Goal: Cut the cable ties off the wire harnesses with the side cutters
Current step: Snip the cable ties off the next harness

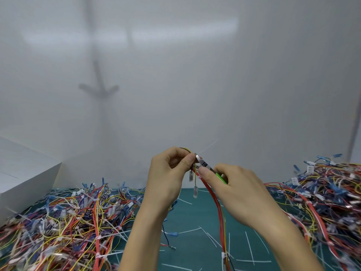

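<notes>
My left hand (168, 173) pinches the top of a red and yellow wire harness (216, 204), which hangs down toward the green mat (197, 216). My right hand (236, 184) grips the green-handled side cutters (210, 169). Their metal jaws sit right at the harness beside my left thumb. A thin white cable tie tail (210, 146) sticks up and to the right from that spot. Another white tie (224, 256) wraps the harness lower down. Clear terminal sleeves (195, 191) dangle under my left hand.
A big tangle of coloured harnesses (74, 222) lies at the left and another pile (324, 194) at the right. Cut white tie pieces (212, 238) litter the mat between them. A white box (25, 173) stands at the far left. A white wall rises behind.
</notes>
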